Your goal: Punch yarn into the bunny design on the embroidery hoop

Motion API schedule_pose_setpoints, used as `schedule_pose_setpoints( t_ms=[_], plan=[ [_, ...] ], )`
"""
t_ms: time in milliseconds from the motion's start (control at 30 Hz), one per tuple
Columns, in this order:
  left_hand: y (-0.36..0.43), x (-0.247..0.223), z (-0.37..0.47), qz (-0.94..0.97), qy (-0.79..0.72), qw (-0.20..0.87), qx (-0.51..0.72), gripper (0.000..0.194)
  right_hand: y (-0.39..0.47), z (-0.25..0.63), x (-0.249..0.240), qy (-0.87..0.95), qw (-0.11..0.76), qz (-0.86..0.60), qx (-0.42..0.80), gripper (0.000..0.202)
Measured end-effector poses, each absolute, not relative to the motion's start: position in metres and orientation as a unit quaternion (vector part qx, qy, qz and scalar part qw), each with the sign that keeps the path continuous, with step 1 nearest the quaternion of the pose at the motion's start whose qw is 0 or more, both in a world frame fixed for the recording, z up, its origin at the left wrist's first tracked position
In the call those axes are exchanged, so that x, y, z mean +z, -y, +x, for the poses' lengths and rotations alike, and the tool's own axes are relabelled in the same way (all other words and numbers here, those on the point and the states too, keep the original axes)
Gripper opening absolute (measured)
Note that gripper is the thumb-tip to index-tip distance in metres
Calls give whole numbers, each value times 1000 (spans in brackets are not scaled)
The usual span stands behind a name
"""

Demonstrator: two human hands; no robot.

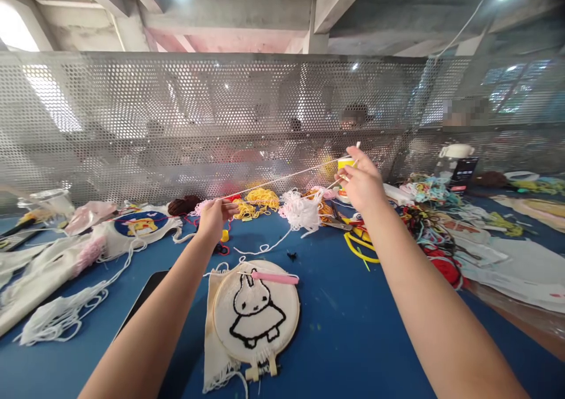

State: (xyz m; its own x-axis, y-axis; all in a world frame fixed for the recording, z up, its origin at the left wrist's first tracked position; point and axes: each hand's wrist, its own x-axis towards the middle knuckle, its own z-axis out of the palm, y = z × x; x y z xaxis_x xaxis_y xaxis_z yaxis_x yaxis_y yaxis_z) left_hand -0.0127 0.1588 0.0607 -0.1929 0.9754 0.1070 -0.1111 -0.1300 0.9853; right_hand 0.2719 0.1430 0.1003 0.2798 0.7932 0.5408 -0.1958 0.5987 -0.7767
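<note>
A pale strand of yarn is stretched taut above the table between my two hands. My left hand is closed on one end of it, and my right hand, raised higher, grips the other part. Another stretch of the yarn runs from the right fingers down toward a loose white yarn bundle. In front of me lies a round embroidery hoop with white cloth bearing a black-outlined rabbit, partly filled in white. Across the hoop's upper part rests a pink-handled punch needle.
Tangled yarns in yellow, brown and mixed colours line the table's back. Scissors lie near the white bundle. At left are a blue embroidered piece and loose white yarn. A dark flat device is under my left forearm. Behind stands a perforated metal screen.
</note>
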Motion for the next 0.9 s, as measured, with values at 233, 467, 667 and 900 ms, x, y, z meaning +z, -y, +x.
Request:
schedule_pose_setpoints(
  t_ms=[233,467,667,900],
  plan=[
    [-161,68,-27,408,-510,376,658,27,-149,279,94,512,713,-341,337,37],
    [-147,62,-1,560,-488,380,551,24,-119,227,101,662,531,-319,422,23],
    [-114,50,40,742,-342,467,339,14,-92,186,104,778,390,-223,440,28],
    [-123,35,50,724,-373,460,355,20,-102,178,88,852,338,-369,155,25]
  ],
)
